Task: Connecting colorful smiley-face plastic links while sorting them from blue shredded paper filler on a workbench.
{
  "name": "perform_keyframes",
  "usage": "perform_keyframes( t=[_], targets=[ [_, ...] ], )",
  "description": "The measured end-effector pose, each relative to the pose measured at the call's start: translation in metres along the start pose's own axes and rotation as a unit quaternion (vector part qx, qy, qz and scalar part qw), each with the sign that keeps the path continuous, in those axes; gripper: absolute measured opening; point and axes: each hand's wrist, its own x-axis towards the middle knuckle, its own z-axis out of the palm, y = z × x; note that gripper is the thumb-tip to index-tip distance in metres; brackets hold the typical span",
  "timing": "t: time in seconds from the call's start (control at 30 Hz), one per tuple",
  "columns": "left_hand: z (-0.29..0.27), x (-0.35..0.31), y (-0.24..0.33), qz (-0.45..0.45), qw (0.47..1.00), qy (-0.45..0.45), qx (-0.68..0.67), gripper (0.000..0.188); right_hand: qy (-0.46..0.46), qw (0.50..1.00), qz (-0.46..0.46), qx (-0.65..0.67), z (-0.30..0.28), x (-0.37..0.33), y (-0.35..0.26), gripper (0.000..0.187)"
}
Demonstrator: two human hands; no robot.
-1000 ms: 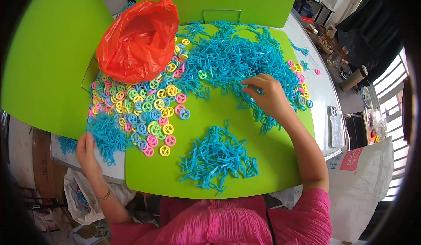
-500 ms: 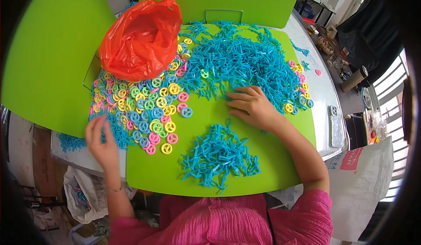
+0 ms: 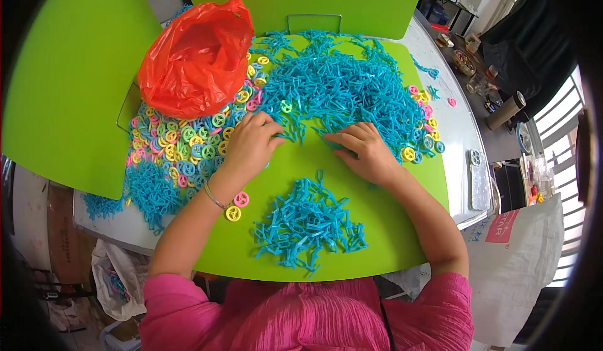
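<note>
My left hand (image 3: 251,142) hovers over the inner edge of the coloured wheels, its bent fingertips beside the near fringe of the blue pieces. A small gap shows between its thumb and fingers, with nothing visible in them. Opposite it, my right hand (image 3: 365,156) rests by the lower edge of the large pile of small blue forked plastic pieces (image 3: 345,87), thumb and index finger apart. Small spoked plastic wheels (image 3: 188,134) in pink, yellow, green and blue spread to the left. Closer to me lies a smaller heap of blue pieces (image 3: 311,222) on the green board (image 3: 389,250).
An open red plastic bag (image 3: 195,62) stands behind the wheels. More blue pieces (image 3: 151,194) lie at the left edge. Green panels (image 3: 75,81) rise at the left and back. A phone-like object (image 3: 478,178) lies right; a white sack (image 3: 515,257) stands beside the table.
My left hand has moved right and away from me, from the blue pieces at the left edge to the main pile. My right hand has stayed nearly in place.
</note>
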Motion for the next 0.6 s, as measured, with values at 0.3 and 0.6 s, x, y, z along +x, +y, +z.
perform_keyframes(
  t=[0.3, 0.6],
  targets=[
    [-0.004, -0.002, 0.032, -0.186, 0.927, -0.006, -0.325, 0.014, -0.018, 0.999, -0.034, 0.025, -0.009, 0.001, -0.017, 0.032],
    [-0.004, -0.01, 0.071, -0.157, 0.929, -0.065, -0.329, 0.017, -0.058, 0.841, 0.287, 0.455, 0.0, 0.003, -0.038, 0.031]
  ],
)
